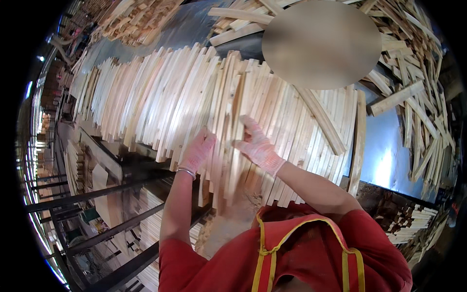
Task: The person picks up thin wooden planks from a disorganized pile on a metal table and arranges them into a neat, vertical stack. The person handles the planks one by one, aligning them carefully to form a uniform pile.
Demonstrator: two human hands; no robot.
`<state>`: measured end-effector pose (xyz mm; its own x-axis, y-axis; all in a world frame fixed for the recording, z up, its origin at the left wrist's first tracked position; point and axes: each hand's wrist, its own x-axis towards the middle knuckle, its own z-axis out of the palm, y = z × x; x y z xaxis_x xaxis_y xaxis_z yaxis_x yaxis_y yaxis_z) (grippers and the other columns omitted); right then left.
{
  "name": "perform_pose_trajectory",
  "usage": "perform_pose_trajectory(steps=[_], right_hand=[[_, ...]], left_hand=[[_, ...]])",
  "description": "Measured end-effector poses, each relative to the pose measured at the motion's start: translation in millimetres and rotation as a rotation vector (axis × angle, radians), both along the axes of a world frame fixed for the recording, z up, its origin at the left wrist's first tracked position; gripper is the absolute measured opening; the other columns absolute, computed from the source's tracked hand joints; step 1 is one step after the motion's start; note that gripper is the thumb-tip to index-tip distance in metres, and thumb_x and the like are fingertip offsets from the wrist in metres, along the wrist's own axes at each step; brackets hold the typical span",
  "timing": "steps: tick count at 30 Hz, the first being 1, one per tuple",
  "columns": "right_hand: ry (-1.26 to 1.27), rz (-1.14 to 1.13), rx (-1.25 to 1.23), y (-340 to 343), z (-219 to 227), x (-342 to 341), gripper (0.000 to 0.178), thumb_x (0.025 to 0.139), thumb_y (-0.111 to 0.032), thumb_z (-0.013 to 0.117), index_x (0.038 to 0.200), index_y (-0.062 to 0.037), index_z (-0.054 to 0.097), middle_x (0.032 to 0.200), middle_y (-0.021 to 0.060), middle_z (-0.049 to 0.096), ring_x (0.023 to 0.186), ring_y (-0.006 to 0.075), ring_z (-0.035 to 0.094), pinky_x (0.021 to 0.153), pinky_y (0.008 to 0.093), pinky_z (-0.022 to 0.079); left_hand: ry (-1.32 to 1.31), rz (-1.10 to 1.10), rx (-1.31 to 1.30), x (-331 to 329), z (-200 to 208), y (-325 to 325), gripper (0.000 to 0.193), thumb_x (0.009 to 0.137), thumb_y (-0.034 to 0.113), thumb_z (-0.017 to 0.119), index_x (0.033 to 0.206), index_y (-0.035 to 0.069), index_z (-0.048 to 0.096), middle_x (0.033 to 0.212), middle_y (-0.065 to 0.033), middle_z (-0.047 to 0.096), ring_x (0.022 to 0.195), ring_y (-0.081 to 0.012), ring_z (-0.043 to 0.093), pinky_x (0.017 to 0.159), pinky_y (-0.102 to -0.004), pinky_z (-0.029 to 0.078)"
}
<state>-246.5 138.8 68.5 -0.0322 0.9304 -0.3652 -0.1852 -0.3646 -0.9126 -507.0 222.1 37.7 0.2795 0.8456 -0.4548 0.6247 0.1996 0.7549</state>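
A long row of pale wooden strips (pixel 160 102) lies side by side across the metal table. My left hand (pixel 197 152), in a pinkish-white knit glove, has its fingers curled against a wooden strip near the row's middle; its fingertips are partly hidden. In a matching glove, my right hand (pixel 260 148) rests over the strips just to the right, thumb and fingers spread apart. Between both hands, several wooden strips (pixel 224 146) stand a little raised, their near ends blurred and jutting toward me. One strip (pixel 321 121) lies slantwise on top of the right part of the row.
Loose wood pieces (pixel 413 102) are heaped at the right and far side of the metal table (pixel 384 155). Another wood pile (pixel 141 22) sits at the far left. Dark metal rails (pixel 116 224) run at the lower left, with stacked strips beneath. A blurred oval covers the far middle.
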Motion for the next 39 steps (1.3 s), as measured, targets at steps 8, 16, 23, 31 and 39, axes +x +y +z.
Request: perform_pose_trajectory(steps=[8,16,23,31,39], right_hand=[[-0.233,-0.283,0.133,-69,30,179,0.060,0.100,-0.017,0.070,0.155,-0.0014,0.052,0.165,0.0200,0.051,0.145,0.0387,0.054,0.121,0.0425,0.044],[-1.235,0.011,-0.304,-212,-21,343,0.084,0.080,-0.040,0.083,0.151,-0.0060,0.053,0.148,0.0252,0.056,0.143,0.0418,0.050,0.115,0.0464,0.047],[-0.827,-0.283,-0.213,-196,-57,344,0.098,0.083,-0.026,0.078,0.169,-0.0092,0.034,0.168,0.0208,0.040,0.145,0.0438,0.052,0.122,0.0469,0.045],[-0.691,0.213,-0.176,-166,-31,380,0.096,0.089,-0.040,0.077,0.167,-0.0007,0.036,0.142,0.0262,0.069,0.131,0.0376,0.068,0.113,0.0447,0.051],[-0.134,-0.204,0.116,-217,2,267,0.088,0.099,-0.024,0.080,0.168,0.0022,0.033,0.146,0.0223,0.062,0.128,0.0303,0.064,0.107,0.0382,0.055]], left_hand=[[0.636,-0.214,0.896,150,33,-111,0.085,0.099,0.048,0.071,0.164,0.001,0.042,0.162,-0.0230,0.050,0.152,-0.0401,0.044,0.127,-0.0541,0.034],[0.358,-0.156,0.614,398,11,-149,0.091,0.087,0.049,0.082,0.157,0.002,0.048,0.151,-0.0182,0.052,0.141,-0.0415,0.050,0.118,-0.0554,0.040],[0.213,0.118,0.604,396,-27,-124,0.081,0.087,0.028,0.075,0.157,0.001,0.048,0.156,-0.0209,0.050,0.134,-0.0389,0.057,0.112,-0.0438,0.051],[-0.971,0.468,-0.488,275,44,-234,0.067,0.093,0.011,0.066,0.157,0.002,0.048,0.133,-0.0170,0.066,0.109,-0.0273,0.070,0.097,-0.0425,0.061],[-0.146,-0.069,-0.162,317,40,-326,0.076,0.093,0.026,0.078,0.156,-0.002,0.048,0.138,-0.0244,0.065,0.112,-0.0374,0.072,0.100,-0.0476,0.059]])
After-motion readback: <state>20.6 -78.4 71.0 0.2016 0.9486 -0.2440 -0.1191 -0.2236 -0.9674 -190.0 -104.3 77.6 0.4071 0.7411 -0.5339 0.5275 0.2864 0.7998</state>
